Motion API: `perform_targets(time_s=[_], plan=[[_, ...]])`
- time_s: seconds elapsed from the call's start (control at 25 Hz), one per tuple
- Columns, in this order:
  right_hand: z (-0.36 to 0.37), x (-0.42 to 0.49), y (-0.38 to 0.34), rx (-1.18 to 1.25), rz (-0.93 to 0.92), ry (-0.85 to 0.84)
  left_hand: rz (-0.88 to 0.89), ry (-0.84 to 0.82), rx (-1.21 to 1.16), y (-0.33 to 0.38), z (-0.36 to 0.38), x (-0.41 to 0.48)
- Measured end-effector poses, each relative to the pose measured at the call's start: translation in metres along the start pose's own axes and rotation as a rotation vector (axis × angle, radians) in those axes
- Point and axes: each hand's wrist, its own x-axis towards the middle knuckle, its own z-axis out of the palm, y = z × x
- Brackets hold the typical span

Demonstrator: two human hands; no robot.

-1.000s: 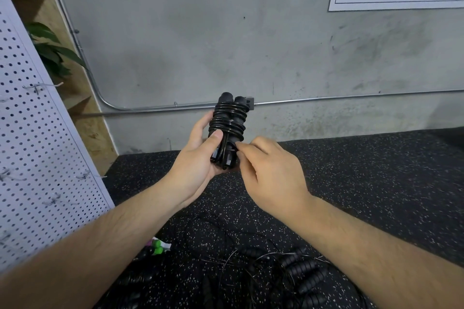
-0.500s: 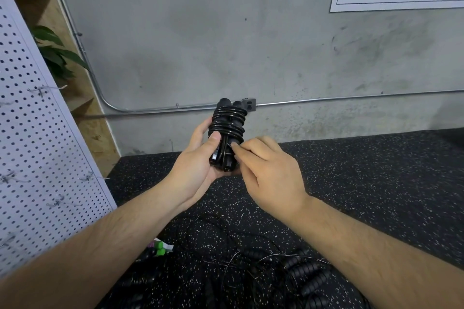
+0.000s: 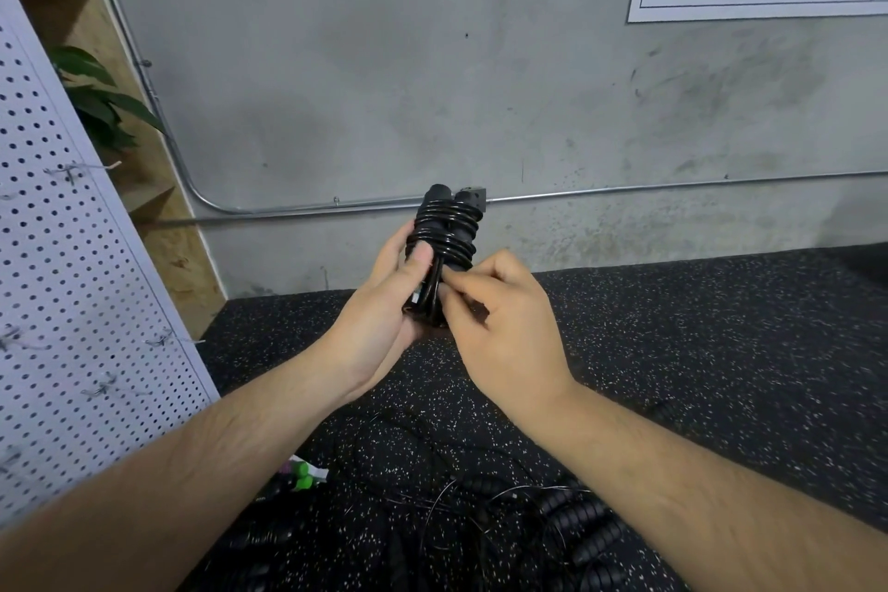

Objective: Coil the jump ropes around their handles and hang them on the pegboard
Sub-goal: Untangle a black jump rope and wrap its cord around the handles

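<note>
Gripping the coiled rope (image 3: pixel 448 231) upright in the left hand (image 3: pixel 379 327), thumb pressed on the wraps to keep them from springing off the 2 handles (image 3: pixel 438 193), and pinching its loose end with the right hand (image 3: pixel 509 337), seemingly to tuck it, well apart from the pegboard (image 3: pixel 72 303).

We see through one wide-angle camera worn on the head, facing forward and tilted down. Both forearms rise from the bottom corners and meet mid-frame, where the left hand (image 3: pixel 379 322) and right hand (image 3: pixel 509 332) hold the coiled jump rope (image 3: pixel 449 226) close to the lens. Beyond them we face the concrete wall (image 3: pixel 384 87) nearly head-on, above the speckled floor (image 3: pixel 696 351). The pegboard (image 3: pixel 62 303) runs along our left edge, near us. Loose jump ropes (image 3: pixel 576 519) lie at the bottom edge, almost beneath us.
</note>
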Motion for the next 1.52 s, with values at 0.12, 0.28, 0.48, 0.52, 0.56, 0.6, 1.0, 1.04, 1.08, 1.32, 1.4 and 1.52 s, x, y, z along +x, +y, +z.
perform_targets(time_s=[0.12, 0.28, 0.48, 0.52, 0.56, 0.6, 1.0, 1.04, 1.08, 1.32, 1.4, 1.52], plan=[[-0.001, -0.003, -0.001, 0.0, 0.032, -0.014, -0.009, -0.032, 0.043, 0.0, -0.005, 0.001], [-0.005, -0.003, -0.001, -0.003, 0.07, -0.101, -0.003, 0.012, 0.022, 0.001, -0.009, 0.002], [-0.006, -0.003, 0.001, -0.016, 0.101, -0.134, 0.002, 0.013, 0.064, 0.001, -0.013, 0.003], [-0.006, -0.002, 0.002, -0.037, 0.077, -0.13, -0.002, 0.01, 0.074, 0.0, -0.013, 0.003], [-0.005, -0.002, 0.003, -0.063, 0.042, -0.121, -0.006, 0.004, 0.077, -0.002, -0.012, 0.003], [-0.003, -0.002, 0.004, -0.086, 0.005, -0.11, -0.01, -0.005, 0.078, -0.004, -0.012, 0.002], [-0.02, 0.022, 0.009, -0.122, -0.135, -0.296, -0.003, -0.016, 0.528, -0.002, -0.037, 0.008], [-0.021, 0.026, 0.011, -0.15, -0.155, -0.319, 0.013, -0.04, 0.601, -0.002, -0.036, 0.008], [-0.022, 0.029, 0.014, -0.157, -0.156, -0.349, 0.015, -0.069, 0.635, -0.002, -0.035, 0.007], [-0.024, 0.037, 0.023, -0.053, 0.024, -0.464, -0.041, -0.115, 0.708, -0.006, -0.031, 0.009], [-0.024, 0.039, 0.025, -0.102, 0.039, -0.465, -0.007, -0.073, 0.712, -0.009, -0.027, 0.01], [-0.026, 0.039, 0.029, -0.218, 0.051, -0.434, 0.023, -0.016, 0.725, -0.008, -0.027, 0.012]])
